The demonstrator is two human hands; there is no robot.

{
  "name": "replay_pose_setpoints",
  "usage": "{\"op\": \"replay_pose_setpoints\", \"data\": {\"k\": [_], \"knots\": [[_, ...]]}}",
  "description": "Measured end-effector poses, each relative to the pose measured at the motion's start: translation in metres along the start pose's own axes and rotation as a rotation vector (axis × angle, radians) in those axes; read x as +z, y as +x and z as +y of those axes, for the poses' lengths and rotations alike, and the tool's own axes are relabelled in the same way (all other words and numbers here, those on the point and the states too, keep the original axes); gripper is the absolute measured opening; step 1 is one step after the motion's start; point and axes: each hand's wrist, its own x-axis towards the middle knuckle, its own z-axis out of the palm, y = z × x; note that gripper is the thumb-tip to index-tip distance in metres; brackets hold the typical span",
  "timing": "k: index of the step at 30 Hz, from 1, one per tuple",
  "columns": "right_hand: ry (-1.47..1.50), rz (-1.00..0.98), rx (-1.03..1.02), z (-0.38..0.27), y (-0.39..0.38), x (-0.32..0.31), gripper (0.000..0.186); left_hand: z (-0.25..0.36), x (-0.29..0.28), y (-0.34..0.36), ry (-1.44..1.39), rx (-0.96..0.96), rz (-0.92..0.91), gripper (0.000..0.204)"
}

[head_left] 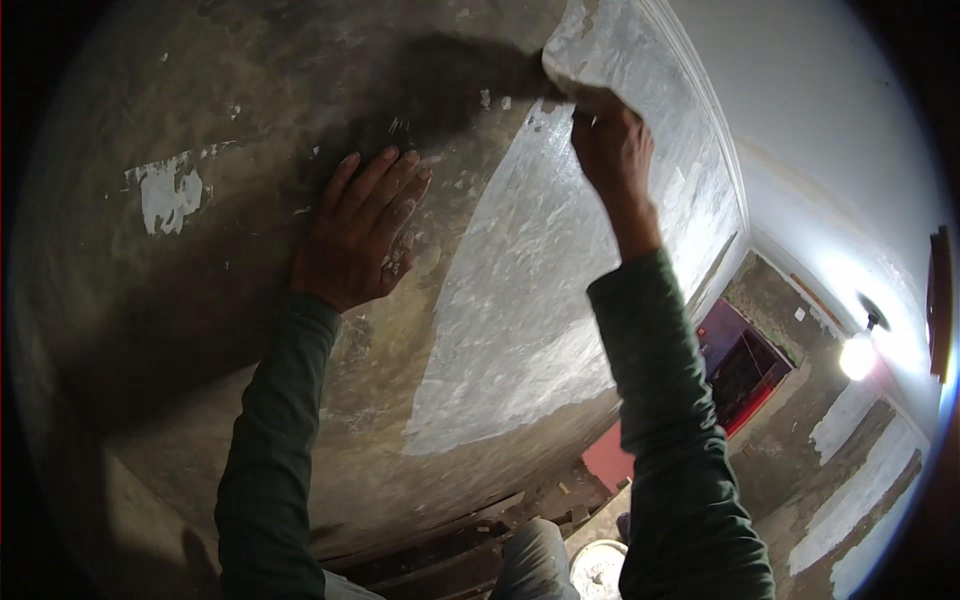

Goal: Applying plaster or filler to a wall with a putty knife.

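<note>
My right hand (612,150) is closed around a putty knife (562,88), mostly hidden by the fingers, and works against the upper wall. A large patch of wet-looking white putty (520,270) spreads below and to the right of it, with a slanting left edge against the bare grey-brown wall (250,90). My left hand (360,235) lies flat on this bare wall, fingers spread and specked with white, holding nothing. A smaller white smear (168,193) marks the wall farther left.
Below me stands a white bucket (598,572) beside my knee (535,562). Planks and debris (450,565) lie along the wall's foot. A lit bulb (857,357) hangs under the white ceiling (830,120) at right. Beyond are a dark opening with a red edge (755,405) and another patched wall (850,480).
</note>
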Motion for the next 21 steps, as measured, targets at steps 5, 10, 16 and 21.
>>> {"op": "replay_pose_setpoints", "data": {"k": [5,10,16,21], "knots": [[-0.032,0.011,-0.07,-0.036,-0.088,0.013,0.03,0.006,-0.006,0.005,0.0,-0.039,-0.035,0.071],[0.089,-0.248,-0.081,-0.082,-0.192,-0.001,0.033,0.003,0.005,0.004,0.054,-0.013,0.018,0.071],[0.2,-0.273,0.026,-0.028,-0.138,-0.032,0.023,0.001,0.001,0.002,0.057,0.001,0.027,0.07],[0.127,-0.013,-0.036,0.015,0.05,-0.038,0.032,-0.002,0.002,-0.002,0.054,-0.002,0.017,0.071]]}}
